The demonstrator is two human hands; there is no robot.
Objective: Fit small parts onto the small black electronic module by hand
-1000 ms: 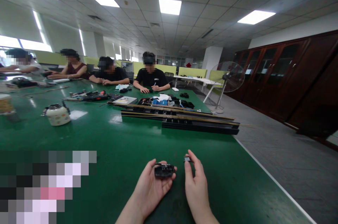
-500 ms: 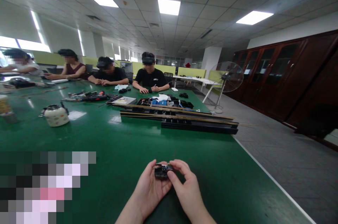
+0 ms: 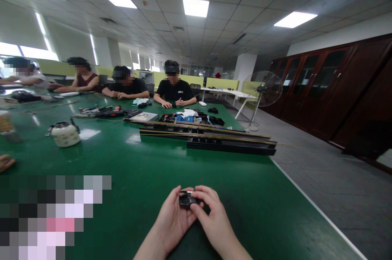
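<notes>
A small black plastic housing (image 3: pixel 184 200) with a hollow, open top rests across the fingers of my left hand (image 3: pixel 173 221), above the near part of the green table. The thumb and fingers of that hand curl around its left end. My right hand (image 3: pixel 217 217) pinches the housing's right side between thumb and fingertips. Its fingers cover much of that end, so I cannot make out whether a separate small part is between them. The details inside the housing are too small to tell.
Beyond my hands, long black rails (image 3: pixel 231 146) with thin brass-coloured rods lie across the green table (image 3: pixel 137 178). A patterned pot (image 3: pixel 65 134), hand tools (image 3: pixel 104 112) and a blue packet (image 3: pixel 185 119) stand farther back. Several people sit opposite; another person's hand (image 3: pixel 6 162) shows at left.
My right thumb and fingers have shifted slightly left over the housing, covering its right end differently. Another person's hand has appeared at the left edge. My left hand has hardly moved.
</notes>
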